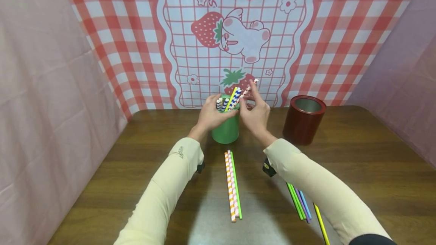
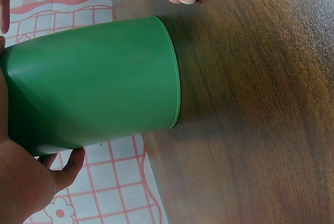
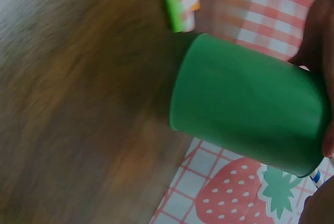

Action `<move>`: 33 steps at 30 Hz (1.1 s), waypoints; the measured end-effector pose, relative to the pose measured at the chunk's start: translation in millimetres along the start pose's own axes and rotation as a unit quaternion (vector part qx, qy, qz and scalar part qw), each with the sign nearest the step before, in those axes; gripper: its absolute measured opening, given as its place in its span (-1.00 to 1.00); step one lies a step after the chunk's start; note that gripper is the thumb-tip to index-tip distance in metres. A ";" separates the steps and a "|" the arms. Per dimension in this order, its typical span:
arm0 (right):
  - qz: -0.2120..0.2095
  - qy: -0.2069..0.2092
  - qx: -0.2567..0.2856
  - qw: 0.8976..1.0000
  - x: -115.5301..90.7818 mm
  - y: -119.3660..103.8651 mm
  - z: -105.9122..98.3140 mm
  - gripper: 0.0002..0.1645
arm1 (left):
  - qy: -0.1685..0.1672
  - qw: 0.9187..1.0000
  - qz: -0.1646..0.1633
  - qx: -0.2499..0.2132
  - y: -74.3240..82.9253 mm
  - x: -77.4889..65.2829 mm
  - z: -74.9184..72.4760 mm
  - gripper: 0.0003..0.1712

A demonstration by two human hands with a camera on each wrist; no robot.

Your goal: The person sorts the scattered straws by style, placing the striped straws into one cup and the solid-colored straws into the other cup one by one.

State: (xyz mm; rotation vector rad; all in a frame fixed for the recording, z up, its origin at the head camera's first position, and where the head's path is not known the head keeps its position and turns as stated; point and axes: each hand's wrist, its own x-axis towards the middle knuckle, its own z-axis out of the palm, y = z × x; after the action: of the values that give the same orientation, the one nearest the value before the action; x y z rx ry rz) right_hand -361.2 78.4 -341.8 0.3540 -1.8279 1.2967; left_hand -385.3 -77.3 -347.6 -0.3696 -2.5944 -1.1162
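Note:
A green cup (image 1: 225, 129) stands near the back of the table, holding several paper straws. Among them are blue-and-white striped straws (image 1: 225, 103) and a yellow straw (image 1: 231, 99). My left hand (image 1: 214, 113) grips the cup around its upper part, thumb across the near side; the left wrist view shows fingertips on the cup wall (image 2: 94, 83). At the cup's right, my right hand (image 1: 256, 114) pinches a white straw with red marks (image 1: 246, 92), which slants up out of the cup. In the right wrist view, part of that hand shows beside the cup's rim (image 3: 313, 130).
A dark red can (image 1: 303, 122) stands to the right. In front of the green cup lie an orange-striped straw (image 1: 230, 188), a pink-striped one and a green one (image 1: 236, 188). Green, purple and blue straws (image 1: 301, 203) and a yellow straw (image 1: 321, 222) lie by the right forearm. A checked cloth (image 1: 136, 29) hangs behind.

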 end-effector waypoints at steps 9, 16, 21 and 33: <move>-0.090 -0.041 -0.070 0.993 -13.4 7.0 -0.1 -0.38 | -0.001 1.000 -0.010 0.003 0.3 -0.7 -1.2 0.08; -0.122 -0.083 -0.103 0.984 -23.8 10.4 -1.0 -0.47 | -0.005 1.000 -0.015 -0.007 0.8 -2.9 -3.1 0.05; -0.136 -0.107 -0.107 0.979 -28.9 12.5 -2.2 -0.49 | -0.004 1.000 -0.017 -0.013 1.1 -2.9 -3.3 0.02; -0.132 -0.155 -0.138 0.969 -35.3 13.6 -6.0 -0.52 | -0.007 1.000 -0.017 0.000 1.8 -2.1 -1.7 0.07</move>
State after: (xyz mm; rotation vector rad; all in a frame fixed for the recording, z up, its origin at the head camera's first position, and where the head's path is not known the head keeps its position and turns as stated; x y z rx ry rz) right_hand -345.9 81.3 -376.8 0.6506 -2.1049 0.8240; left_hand -382.4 -77.5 -346.0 -0.3346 -2.6227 -1.1279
